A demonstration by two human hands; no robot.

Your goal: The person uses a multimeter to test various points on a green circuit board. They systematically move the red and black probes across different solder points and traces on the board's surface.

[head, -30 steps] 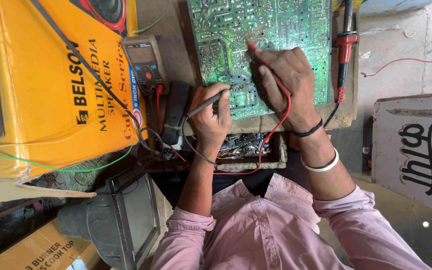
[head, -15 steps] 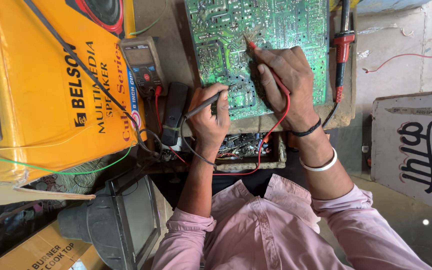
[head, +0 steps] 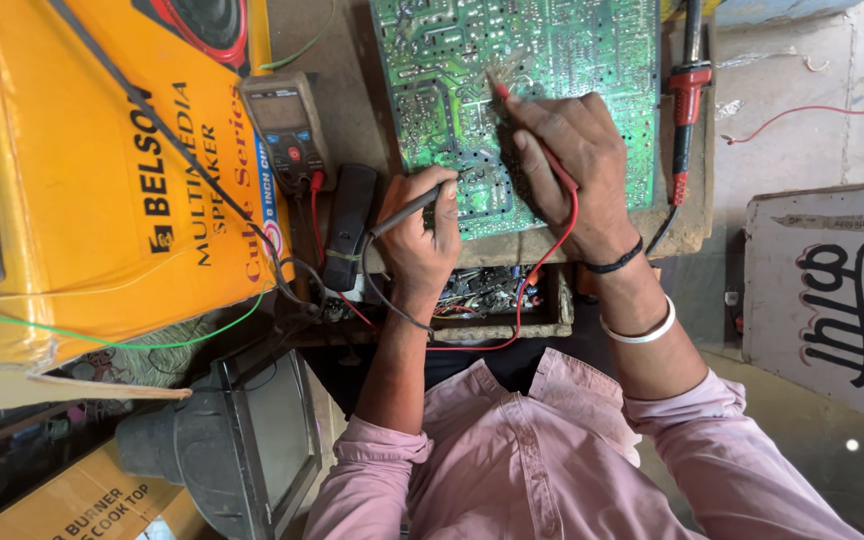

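Observation:
A large green circuit board [head: 452, 70] lies solder side up on a wooden bench. My left hand [head: 420, 232] grips a black test probe [head: 404, 212], its tip at the board's lower edge. My right hand [head: 574, 158] holds a red test probe [head: 503, 91] with its tip on the board's middle. Red and black leads run from the probes toward a grey multimeter [head: 285, 128] lying left of the board. A black band and a white bangle sit on my right wrist.
A big yellow cardboard box [head: 82, 190] fills the left. A red-handled soldering iron [head: 687, 100] lies right of the board. An open drawer of small parts [head: 492, 295] sits under the bench edge. A small old monitor [head: 252, 440] stands lower left, a painted white board [head: 832, 290] at right.
Both hands stay on the board with their probes; the view has shifted only slightly.

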